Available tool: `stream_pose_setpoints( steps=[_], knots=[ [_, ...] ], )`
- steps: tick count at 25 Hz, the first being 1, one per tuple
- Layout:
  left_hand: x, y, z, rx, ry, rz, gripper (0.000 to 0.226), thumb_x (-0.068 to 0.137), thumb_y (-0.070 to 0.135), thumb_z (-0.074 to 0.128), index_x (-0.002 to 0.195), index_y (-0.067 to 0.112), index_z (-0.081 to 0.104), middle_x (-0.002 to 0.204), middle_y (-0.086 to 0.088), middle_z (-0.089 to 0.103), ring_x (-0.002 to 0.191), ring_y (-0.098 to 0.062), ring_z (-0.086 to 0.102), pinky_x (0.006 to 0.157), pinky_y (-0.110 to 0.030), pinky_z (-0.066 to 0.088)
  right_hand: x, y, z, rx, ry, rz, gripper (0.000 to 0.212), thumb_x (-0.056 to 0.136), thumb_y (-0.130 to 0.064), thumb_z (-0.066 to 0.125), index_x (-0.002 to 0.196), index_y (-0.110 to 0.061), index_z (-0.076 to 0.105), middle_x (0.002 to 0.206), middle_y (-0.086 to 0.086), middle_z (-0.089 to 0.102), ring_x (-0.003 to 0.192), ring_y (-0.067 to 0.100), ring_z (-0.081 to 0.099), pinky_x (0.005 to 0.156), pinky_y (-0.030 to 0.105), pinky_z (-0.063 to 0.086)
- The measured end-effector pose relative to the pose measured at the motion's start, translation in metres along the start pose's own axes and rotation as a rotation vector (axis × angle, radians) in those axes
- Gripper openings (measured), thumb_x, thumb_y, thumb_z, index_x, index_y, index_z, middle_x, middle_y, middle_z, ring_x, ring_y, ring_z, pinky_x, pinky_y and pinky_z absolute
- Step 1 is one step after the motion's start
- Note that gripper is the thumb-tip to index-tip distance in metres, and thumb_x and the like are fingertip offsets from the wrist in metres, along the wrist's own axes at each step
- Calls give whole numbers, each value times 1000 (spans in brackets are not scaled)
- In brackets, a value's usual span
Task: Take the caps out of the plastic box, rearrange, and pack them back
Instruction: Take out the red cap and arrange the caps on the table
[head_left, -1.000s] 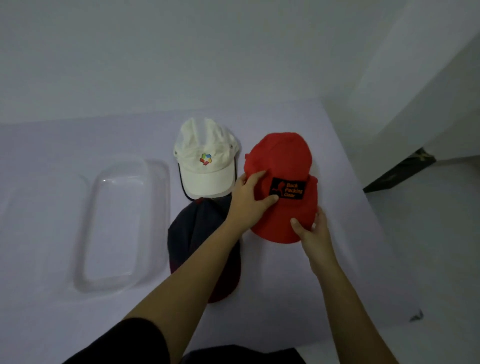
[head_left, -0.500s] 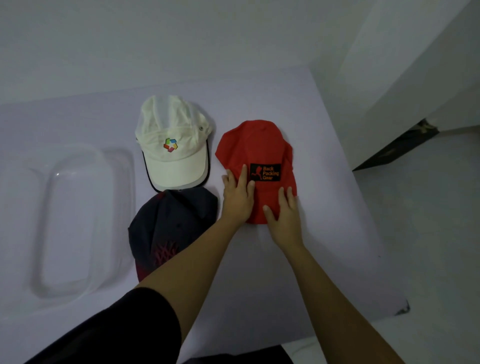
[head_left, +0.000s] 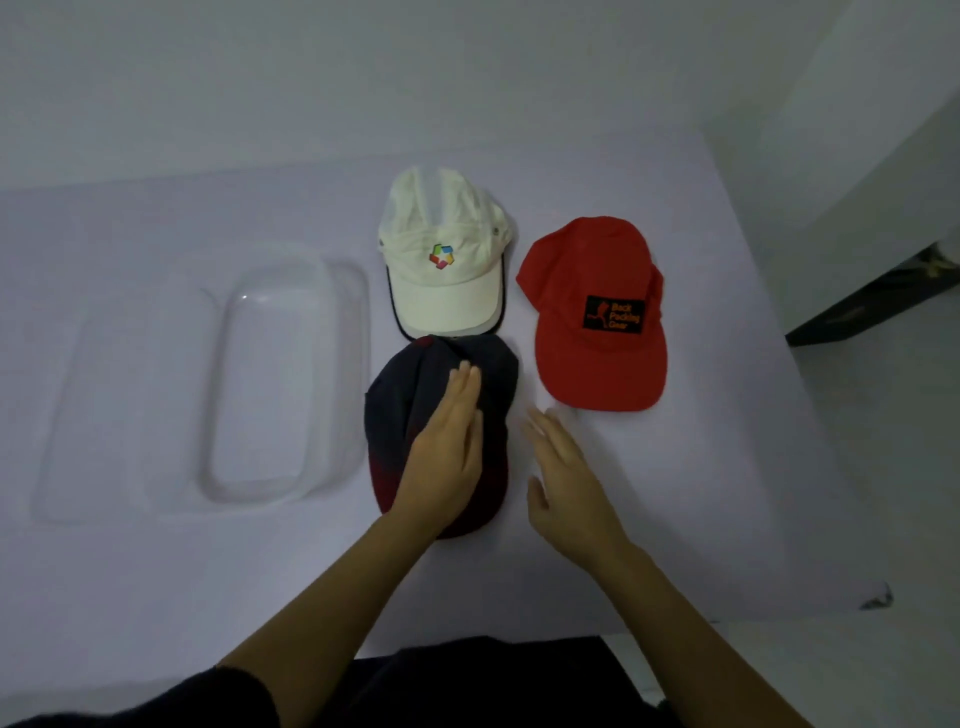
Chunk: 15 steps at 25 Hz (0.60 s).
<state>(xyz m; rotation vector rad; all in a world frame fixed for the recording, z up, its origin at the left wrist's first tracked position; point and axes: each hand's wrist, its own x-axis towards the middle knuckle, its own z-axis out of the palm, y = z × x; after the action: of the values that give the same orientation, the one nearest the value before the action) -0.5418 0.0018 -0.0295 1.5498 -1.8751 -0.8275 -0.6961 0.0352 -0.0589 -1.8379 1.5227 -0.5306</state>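
Now the left hand (head_left: 447, 457) lies flat and open on the dark cap (head_left: 410, 410); the right hand (head_left: 566, 483) hovers open, empty. Best smooth it flat before the box (head_left: 280, 374).

Red cap (head_left: 597, 317) — black patch (head_left: 613, 314) reads "Back Packing Gear".

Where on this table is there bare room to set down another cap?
Free: the near strip in front of the plastic box, and the far strip behind the white cap. Crowded: white, dark cap and red cap cluster closely, with both hands there.
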Motion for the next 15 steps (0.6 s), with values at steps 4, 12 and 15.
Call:
stream_pose_setpoints(
  steps=[4, 12, 15],
  knots=[
    [-61, -65, -15, 184, -72, -61, 58, 94, 37, 24, 145, 18, 3, 154, 4, -1, 146, -15, 3, 119, -38, 18, -2, -10, 35, -214, -198, -59, 91, 82, -6, 54, 147, -13, -10, 153, -2, -22, 146, 14, -5, 118, 30, 19],
    [-63, -76, -19, 510, -460, -18, 99, 80, 59, 50, 139, 37, -27, 144, -10, -40, 145, -39, -12, 115, -50, 19, -6, -16, 47, -353, -274, 20, 81, 96, -34, 45, 146, -6, -12, 154, 12, -22, 145, 25, 15, 115, 34, 23],
    [-58, -56, -20, 646, -369, -32, 81, 94, 31, 48, 146, 29, -14, 145, -13, -31, 142, -51, 0, 109, -60, 30, -12, -32, 47, -359, -180, 31, 77, 95, -32, 46, 148, -5, -4, 158, 15, -5, 143, 25, 23, 113, 34, 26]
  ],
)
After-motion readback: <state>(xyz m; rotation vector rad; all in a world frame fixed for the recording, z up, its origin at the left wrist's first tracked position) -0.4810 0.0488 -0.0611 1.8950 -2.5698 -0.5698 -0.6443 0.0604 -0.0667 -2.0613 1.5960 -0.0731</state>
